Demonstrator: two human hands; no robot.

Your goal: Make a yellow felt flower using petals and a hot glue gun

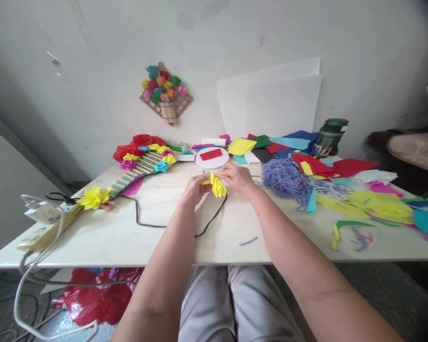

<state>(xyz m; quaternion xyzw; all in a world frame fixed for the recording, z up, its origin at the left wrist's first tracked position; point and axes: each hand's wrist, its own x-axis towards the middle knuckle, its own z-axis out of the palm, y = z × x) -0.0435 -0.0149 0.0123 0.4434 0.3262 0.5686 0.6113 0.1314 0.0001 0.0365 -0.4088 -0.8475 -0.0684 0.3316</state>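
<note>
A yellow crepe paper flower (218, 187) with folded petals is held between my two hands above the middle of the table. My left hand (197, 188) is closed around its narrow, gathered end. On the other side, the fingers of my right hand (236, 176) pinch at the top of the same flower. Just beyond my hands lies a white oval disc (201, 164) with a red paper rectangle (211, 155) on it. A black cable (214, 219) runs across the table beneath the flower.
At the left lie a woven fan shape with paper flowers (142, 166) and a power strip (50, 230). Purple yarn (287, 180), coloured paper sheets (381, 206) and a dark bottle (331, 137) occupy the right. A flower decoration (166, 92) hangs on the wall.
</note>
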